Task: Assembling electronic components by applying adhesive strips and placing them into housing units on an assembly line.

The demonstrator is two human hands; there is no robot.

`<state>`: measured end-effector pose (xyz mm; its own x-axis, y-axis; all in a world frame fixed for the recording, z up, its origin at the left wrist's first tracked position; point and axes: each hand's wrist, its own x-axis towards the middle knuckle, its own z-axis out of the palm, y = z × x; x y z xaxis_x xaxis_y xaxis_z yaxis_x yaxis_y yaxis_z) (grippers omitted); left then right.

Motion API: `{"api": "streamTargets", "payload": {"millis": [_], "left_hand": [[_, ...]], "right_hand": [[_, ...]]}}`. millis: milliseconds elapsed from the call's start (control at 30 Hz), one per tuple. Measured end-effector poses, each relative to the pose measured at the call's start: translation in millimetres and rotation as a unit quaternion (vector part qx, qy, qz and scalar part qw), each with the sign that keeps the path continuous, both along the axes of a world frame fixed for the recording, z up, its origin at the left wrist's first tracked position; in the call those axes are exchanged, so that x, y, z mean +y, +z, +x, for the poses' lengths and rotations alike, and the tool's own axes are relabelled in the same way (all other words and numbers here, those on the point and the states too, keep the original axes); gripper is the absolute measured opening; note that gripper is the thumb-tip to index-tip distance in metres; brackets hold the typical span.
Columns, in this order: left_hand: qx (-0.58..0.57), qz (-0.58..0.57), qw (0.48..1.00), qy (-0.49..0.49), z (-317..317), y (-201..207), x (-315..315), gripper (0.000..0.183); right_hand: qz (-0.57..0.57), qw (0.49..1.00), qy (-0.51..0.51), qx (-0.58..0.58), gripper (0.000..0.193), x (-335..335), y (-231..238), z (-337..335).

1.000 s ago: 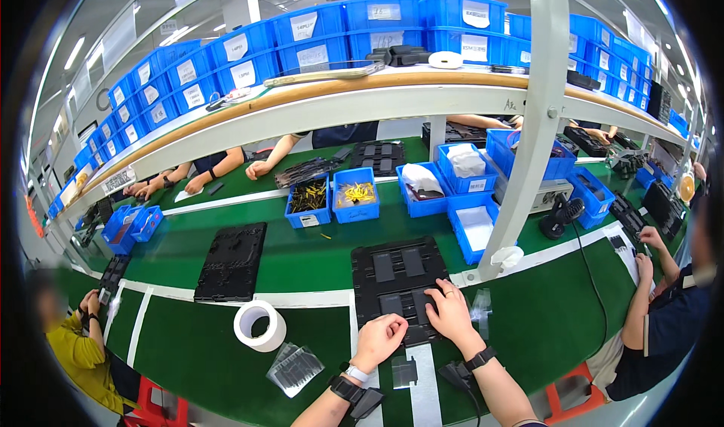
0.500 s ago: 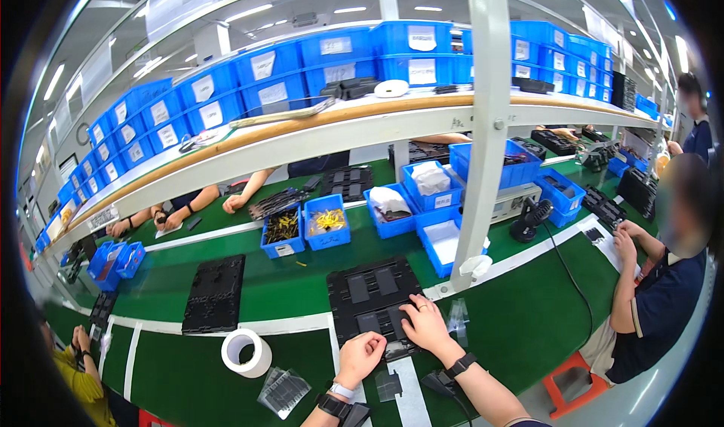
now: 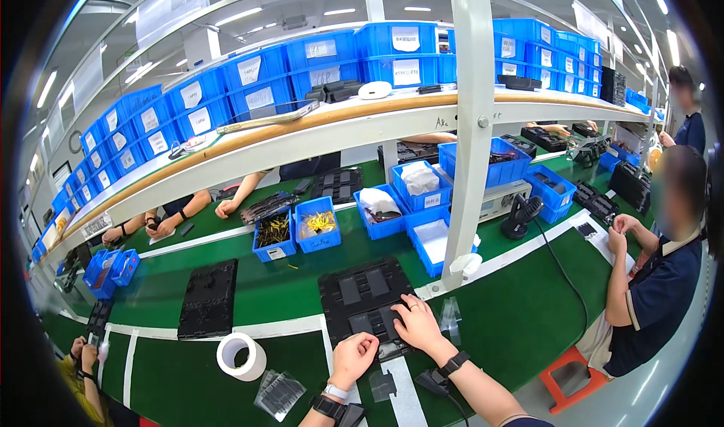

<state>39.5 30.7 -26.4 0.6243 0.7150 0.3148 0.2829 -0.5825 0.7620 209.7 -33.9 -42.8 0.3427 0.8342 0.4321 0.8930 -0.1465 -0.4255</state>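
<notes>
in the head view, a black panel (image 3: 368, 304) is laid on the green bench (image 3: 520, 314), with dark blocks (image 3: 375, 281) set in it. its near right part is partly covered by the right hand (image 3: 418, 326), the fingers slightly spread. the left hand (image 3: 354, 357) is held at the near edge, fingers curled, thumb and forefinger brought together; whether anything is pinched cannot be told. a white roll (image 3: 257, 360) and clear films (image 3: 279, 395) are placed to the left.

View turned rightward, standing person (image 3: 689, 131) now visible at right
</notes>
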Motion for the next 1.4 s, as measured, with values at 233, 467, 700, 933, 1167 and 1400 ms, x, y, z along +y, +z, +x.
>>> {"api": "streamTargets", "payload": {"millis": [233, 467, 700, 933, 1167, 1400], "left_hand": [[0.002, -0.009, 1.0, 0.005, -1.1, 0.0, -2.3, 0.01], [0.002, -0.016, 1.0, -0.001, -1.4, 2.1, -3.0, 0.01], [-0.01, -0.025, 0.999, -0.024, 0.5, 1.0, -1.5, 0.007], [-0.046, 0.142, 0.988, -0.037, -3.6, -7.6, -2.2, 0.014], [0.017, 0.104, 0.994, 0.011, 3.8, -8.7, -9.3, 0.01], [0.329, -0.173, 0.921, -0.112, 10.0, 52.8, -14.9, 0.042]], "right_hand": [[0.007, 1.0, 0.001, -0.004, 0.031, -1.6, -1.4, -1.3], [0.015, 1.0, 0.015, -0.004, 0.03, -1.7, 1.2, 0.9], [0.048, 0.999, 0.012, 0.011, 0.039, -3.3, 10.4, -3.6], [0.146, 0.944, 0.293, 0.044, 0.027, -15.9, 46.0, -64.0], [0.088, 0.897, 0.424, 0.089, 0.031, -26.7, 38.3, -102.5], [0.038, 0.91, 0.408, 0.064, 0.035, -33.1, 34.9, -101.8]]}}
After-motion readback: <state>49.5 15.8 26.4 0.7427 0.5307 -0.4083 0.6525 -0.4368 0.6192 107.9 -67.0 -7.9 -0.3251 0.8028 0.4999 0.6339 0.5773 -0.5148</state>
